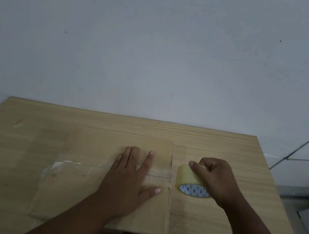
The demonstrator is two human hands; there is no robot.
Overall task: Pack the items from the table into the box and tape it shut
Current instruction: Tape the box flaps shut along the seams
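1. The wooden worktop [9, 153] carries a cardboard box [82, 191] set near its middle, in front of the person. The top flaps lie closed and flat.
2. A clear tape strip [88, 162] runs along the box's centre seam. Its left end is folded down over the left side, and it reaches across to the right edge.
3. The left hand [130, 176] lies flat on the right half of the box top, on the strip. Its fingers are straight and spread, pressing down and holding nothing.
4. The tape roll [184, 175] sits just beside the box's right edge, on or low over the worktop; which one is unclear. The strip appears to lead to it, but whether it is cut cannot be told.
5. The right hand [219, 179] grips the roll from above, fingers curled over its outer face.
6. Judged from this, packing is finished and the seam is taped along its length. What is probably left is to part the strip from the roll, press its right end down the side, and perhaps add further strips.
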